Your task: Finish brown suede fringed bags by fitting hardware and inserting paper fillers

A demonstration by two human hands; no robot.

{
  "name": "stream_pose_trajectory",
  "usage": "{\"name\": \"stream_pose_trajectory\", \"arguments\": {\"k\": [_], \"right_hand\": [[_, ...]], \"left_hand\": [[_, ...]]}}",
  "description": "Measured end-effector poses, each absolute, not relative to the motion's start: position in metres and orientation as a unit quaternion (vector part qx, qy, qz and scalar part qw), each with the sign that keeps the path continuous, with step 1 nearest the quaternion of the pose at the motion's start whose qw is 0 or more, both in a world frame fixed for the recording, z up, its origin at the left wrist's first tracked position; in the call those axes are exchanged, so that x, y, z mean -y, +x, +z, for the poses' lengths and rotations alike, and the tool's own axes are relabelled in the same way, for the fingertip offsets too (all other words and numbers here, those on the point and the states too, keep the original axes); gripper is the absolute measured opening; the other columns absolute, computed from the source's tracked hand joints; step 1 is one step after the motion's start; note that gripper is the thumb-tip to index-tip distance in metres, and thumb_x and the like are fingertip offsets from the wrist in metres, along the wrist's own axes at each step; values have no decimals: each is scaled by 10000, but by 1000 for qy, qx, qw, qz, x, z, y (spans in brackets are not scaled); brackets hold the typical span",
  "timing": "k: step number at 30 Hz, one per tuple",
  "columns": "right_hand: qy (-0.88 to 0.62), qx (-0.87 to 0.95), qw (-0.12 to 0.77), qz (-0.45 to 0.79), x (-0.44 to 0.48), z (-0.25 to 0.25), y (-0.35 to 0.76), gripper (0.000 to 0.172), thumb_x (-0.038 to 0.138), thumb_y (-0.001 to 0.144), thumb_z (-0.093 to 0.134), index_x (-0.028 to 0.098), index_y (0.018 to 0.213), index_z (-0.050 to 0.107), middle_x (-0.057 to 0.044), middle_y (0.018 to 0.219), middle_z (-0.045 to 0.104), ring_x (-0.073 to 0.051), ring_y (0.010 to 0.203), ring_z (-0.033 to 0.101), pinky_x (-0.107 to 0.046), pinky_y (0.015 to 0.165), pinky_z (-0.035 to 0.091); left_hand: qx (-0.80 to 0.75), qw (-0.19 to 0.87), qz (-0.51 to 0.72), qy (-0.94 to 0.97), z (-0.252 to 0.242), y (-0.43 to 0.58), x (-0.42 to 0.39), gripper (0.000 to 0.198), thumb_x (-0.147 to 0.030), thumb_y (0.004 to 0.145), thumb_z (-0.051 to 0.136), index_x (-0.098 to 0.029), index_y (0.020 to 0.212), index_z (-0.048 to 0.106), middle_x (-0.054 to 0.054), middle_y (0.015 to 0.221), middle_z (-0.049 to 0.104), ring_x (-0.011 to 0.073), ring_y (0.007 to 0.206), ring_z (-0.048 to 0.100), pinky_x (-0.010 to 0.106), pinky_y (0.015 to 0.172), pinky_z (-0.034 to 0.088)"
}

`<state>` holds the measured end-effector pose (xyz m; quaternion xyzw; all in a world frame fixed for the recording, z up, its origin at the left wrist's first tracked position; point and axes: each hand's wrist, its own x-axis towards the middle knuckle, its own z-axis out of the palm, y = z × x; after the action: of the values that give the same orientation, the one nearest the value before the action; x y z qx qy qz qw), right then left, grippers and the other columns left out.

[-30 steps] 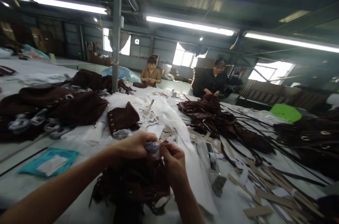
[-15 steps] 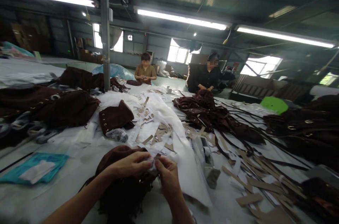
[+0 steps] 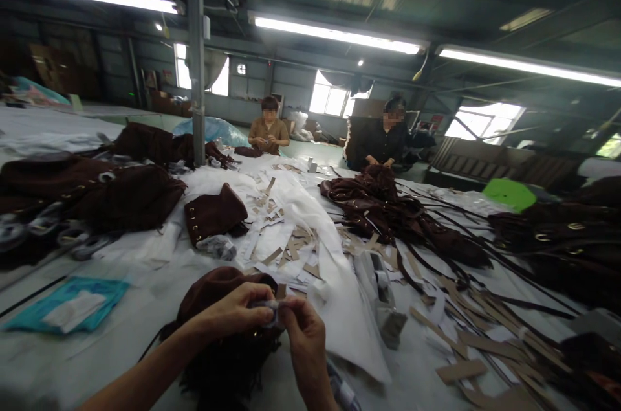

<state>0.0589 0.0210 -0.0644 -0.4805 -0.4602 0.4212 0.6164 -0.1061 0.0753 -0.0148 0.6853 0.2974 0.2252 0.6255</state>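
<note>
A dark brown fringed bag point(image 3: 213, 291) lies on the table right in front of me, its fringe hanging toward me. Over its right edge, my left hand point(image 3: 245, 309) pinches a small piece of whitish, see-through wrapping point(image 3: 272, 311) between thumb and fingers. My right hand point(image 3: 305, 328) grips the other end of that wrapping with its fingertips, so the two hands almost meet. What lies inside the wrapping is too small to make out. Behind the held bag stands another brown bag point(image 3: 218, 210) with gold eyelets, and a crumpled bit of wrapping point(image 3: 218, 246) lies at its base.
Brown bags pile up at left point(image 3: 121, 194) and right point(image 3: 383, 204). Cardboard strips point(image 3: 460, 369) litter the table beside a tape dispenser point(image 3: 381, 298). A teal packet point(image 3: 72, 304) lies at left. Two people, one in a brown shirt point(image 3: 272, 133) and one in black point(image 3: 381, 139), work across the table.
My hands have shifted slightly, and the wrapping between my fingertips now looks drawn together in a narrower strip. The view has turned a little to the left.
</note>
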Motion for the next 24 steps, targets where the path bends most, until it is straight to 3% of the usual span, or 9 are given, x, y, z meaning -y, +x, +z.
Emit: {"name": "stream_pose_trajectory", "arguments": {"k": [6,11,16,20,24], "right_hand": [[-502,428,651,375,-15,-66,47,223,362,751,708,202,881,623,5,752,631,-161,702,598,-262,656,492],[-521,591,578,211,-6,-64,50,197,310,874,563,228,976,710,-69,980,688,-218,940,634,-314,847,494],[-504,642,559,148,-3,-69,54,221,265,904,519,248,1058,676,-55,961,674,-190,910,642,-266,796,507],[-499,645,563,133,0,-67,48,204,242,908,513,241,1041,668,-52,954,670,-181,914,640,-255,801,504],[-509,647,556,116,1,-65,42,207,262,908,515,232,1041,671,-62,955,680,-192,903,650,-264,796,504]], "left_hand": [[-318,592,240,701,-14,-109,-69,216,-354,740,636,-148,773,581,-53,635,471,92,585,409,200,525,304],[-301,669,238,637,-28,-111,-71,349,-455,700,664,-147,835,571,-76,558,442,57,436,332,189,411,232],[-268,685,224,639,-31,-111,-69,351,-459,724,672,-139,835,579,-53,606,499,51,441,363,183,407,243],[-306,666,271,624,-28,-101,-67,376,-517,811,529,-156,707,538,-54,557,455,61,426,344,202,397,232],[-338,645,302,615,-28,-91,-71,303,-447,757,557,-177,635,495,-60,521,423,76,427,353,217,414,248]]}}
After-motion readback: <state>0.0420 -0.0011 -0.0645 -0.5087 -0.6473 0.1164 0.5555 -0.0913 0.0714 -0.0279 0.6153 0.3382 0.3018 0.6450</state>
